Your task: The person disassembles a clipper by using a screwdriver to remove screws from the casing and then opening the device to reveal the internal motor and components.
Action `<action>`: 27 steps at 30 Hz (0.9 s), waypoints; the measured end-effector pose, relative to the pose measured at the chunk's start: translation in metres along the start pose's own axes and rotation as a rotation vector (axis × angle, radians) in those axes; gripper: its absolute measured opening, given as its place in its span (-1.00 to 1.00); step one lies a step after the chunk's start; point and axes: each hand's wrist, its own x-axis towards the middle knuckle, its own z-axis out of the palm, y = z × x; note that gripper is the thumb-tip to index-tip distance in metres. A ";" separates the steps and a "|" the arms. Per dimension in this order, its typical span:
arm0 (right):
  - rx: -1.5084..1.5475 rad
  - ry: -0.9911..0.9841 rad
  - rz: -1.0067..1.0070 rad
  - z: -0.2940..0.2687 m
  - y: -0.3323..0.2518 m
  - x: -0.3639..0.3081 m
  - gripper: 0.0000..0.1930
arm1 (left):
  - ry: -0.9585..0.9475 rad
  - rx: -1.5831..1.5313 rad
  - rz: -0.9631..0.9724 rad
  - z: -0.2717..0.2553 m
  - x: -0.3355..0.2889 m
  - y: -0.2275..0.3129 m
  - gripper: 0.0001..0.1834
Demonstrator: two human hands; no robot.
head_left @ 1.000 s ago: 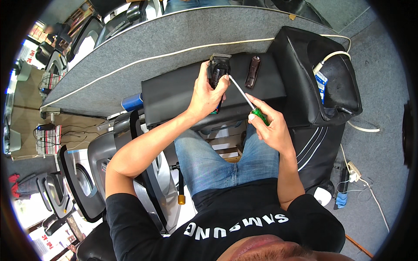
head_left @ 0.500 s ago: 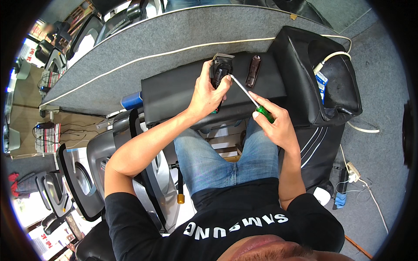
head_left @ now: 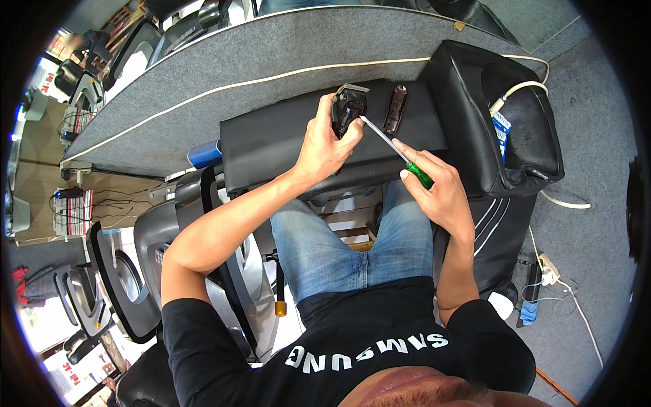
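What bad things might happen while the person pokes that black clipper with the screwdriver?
The screwdriver tip could slip off the clipper and jab the left hand, whose fingers wrap right beside it. The clipper rests near the edge of the black padded bench, so a hard push from the right hand might knock it toward the lap. The brown piece lying loose beside it could get bumped off too.
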 end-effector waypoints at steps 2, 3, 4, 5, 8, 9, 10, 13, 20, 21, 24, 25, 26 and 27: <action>-0.019 0.000 0.005 0.000 0.000 -0.001 -0.46 | 0.020 0.039 0.054 0.001 0.001 -0.002 -0.53; -0.020 -0.001 0.004 0.000 0.000 -0.001 -0.46 | 0.029 0.054 0.073 0.001 0.001 -0.003 -0.52; -0.021 -0.002 0.005 0.000 0.000 -0.002 -0.46 | 0.037 0.068 0.091 0.001 0.001 -0.002 -0.51; -0.008 0.002 0.000 0.001 0.001 -0.002 -0.46 | 0.041 0.087 0.097 0.001 0.001 -0.001 -0.50; 0.024 0.002 -0.002 0.003 0.002 -0.003 -0.45 | 0.070 0.139 0.168 0.001 0.001 -0.003 -0.47; 0.031 -0.006 0.006 0.003 0.002 -0.003 -0.45 | 0.088 0.153 0.225 0.002 0.003 -0.007 -0.47; 0.038 -0.012 0.015 0.003 0.002 -0.003 -0.44 | 0.105 0.167 0.283 0.003 0.004 -0.007 -0.47; 0.047 -0.002 0.004 0.006 0.005 -0.004 -0.43 | 0.075 0.104 0.137 0.003 0.000 -0.005 -0.47; 0.036 -0.005 0.014 0.010 0.005 -0.004 -0.44 | 0.065 0.048 0.122 0.003 0.001 -0.006 -0.50; 0.033 -0.006 0.016 0.010 0.006 -0.004 -0.43 | 0.064 0.043 0.116 0.003 0.000 -0.006 -0.50; 0.026 -0.001 0.015 0.010 0.005 -0.004 -0.43 | 0.062 0.035 0.110 0.003 0.000 -0.006 -0.50; 0.024 0.000 0.015 0.010 0.005 -0.004 -0.43 | 0.062 0.032 0.109 0.003 0.000 -0.006 -0.50; 0.029 -0.003 0.011 0.010 0.005 -0.004 -0.43 | 0.067 0.043 0.109 0.003 0.000 -0.006 -0.50; 0.034 -0.007 0.008 0.010 0.005 -0.004 -0.43 | 0.072 0.054 0.108 0.003 0.000 -0.006 -0.50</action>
